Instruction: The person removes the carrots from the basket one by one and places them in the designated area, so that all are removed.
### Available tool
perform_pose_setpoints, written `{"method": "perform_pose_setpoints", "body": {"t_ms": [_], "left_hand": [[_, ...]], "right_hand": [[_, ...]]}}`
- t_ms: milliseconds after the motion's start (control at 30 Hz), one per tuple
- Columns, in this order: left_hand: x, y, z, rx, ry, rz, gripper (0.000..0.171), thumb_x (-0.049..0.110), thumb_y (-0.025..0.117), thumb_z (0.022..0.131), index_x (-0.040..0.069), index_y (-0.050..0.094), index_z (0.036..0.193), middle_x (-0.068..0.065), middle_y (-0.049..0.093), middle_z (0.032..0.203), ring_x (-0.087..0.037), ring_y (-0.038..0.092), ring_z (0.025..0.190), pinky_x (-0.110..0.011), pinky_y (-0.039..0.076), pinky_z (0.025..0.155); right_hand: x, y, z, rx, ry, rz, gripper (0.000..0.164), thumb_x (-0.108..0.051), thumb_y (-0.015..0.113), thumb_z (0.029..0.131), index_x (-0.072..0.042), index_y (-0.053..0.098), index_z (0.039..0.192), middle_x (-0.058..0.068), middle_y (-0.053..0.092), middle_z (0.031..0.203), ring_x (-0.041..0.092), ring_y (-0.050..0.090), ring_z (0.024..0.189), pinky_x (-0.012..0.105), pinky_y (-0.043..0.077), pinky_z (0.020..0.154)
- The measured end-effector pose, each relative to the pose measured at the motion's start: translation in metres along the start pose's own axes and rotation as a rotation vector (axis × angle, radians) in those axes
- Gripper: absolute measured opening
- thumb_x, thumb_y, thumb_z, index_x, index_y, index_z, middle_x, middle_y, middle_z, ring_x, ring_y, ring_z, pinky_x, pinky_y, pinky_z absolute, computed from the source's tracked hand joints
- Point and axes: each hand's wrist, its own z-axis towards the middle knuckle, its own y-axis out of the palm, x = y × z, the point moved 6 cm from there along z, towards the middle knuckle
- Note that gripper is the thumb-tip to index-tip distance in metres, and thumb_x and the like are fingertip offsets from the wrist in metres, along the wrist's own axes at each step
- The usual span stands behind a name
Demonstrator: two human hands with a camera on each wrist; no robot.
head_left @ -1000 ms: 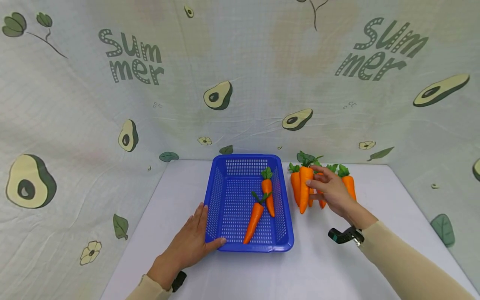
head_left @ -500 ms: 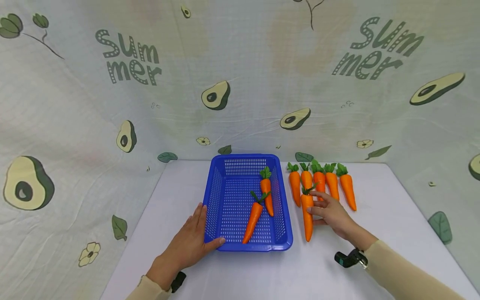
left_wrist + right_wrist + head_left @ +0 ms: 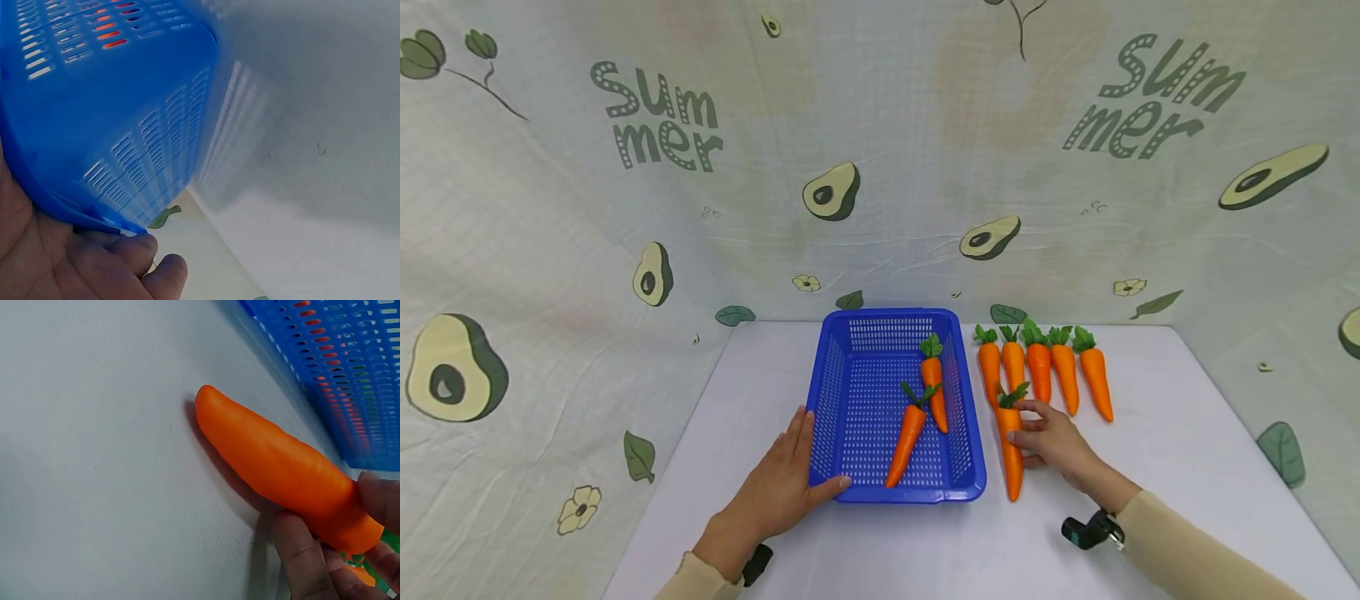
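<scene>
My right hand (image 3: 1060, 446) pinches an orange carrot (image 3: 1011, 454) with green leaves between thumb and fingers, just right of the blue basket (image 3: 910, 497). In the right wrist view, the carrot (image 3: 269, 462) lies close over the white table, its tip pointing away from the fingers. My left hand (image 3: 778, 479) rests against the basket's front left corner, fingers straight along the left side and thumb on the front rim. The left wrist view has those fingers at the basket's rim. Inside the basket lie two carrots, one nearer (image 3: 907, 446) and one farther back (image 3: 933, 392).
Several more carrots (image 3: 1064, 375) lie in a row at the back right of the table (image 3: 1135, 467), leaves toward the back. Behind hangs a pale cloth (image 3: 910, 108) printed with avocados and lettering.
My right hand has brought the carrot toward me from the row at the back, down beside the basket's right side. The left hand stays at the basket.
</scene>
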Motion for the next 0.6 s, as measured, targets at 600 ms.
{"method": "perform_pose_setpoints", "body": {"t_ms": [600], "left_hand": [[-0.0031,0.0025,0.001,0.002,0.012,0.008,0.122,0.082,0.056,0.09,0.001,0.011,0.169,-0.021,0.008,0.177,-0.047,0.029,0.157,-0.061,0.031,0.125]], "right_hand": [[0.0015,0.0006,-0.0004,0.074,-0.01,-0.118,0.064,-0.015,0.075,0.098,0.0,0.047,0.153,0.033,0.061,0.132,0.024,0.073,0.093,0.041,0.067,0.077]]}}
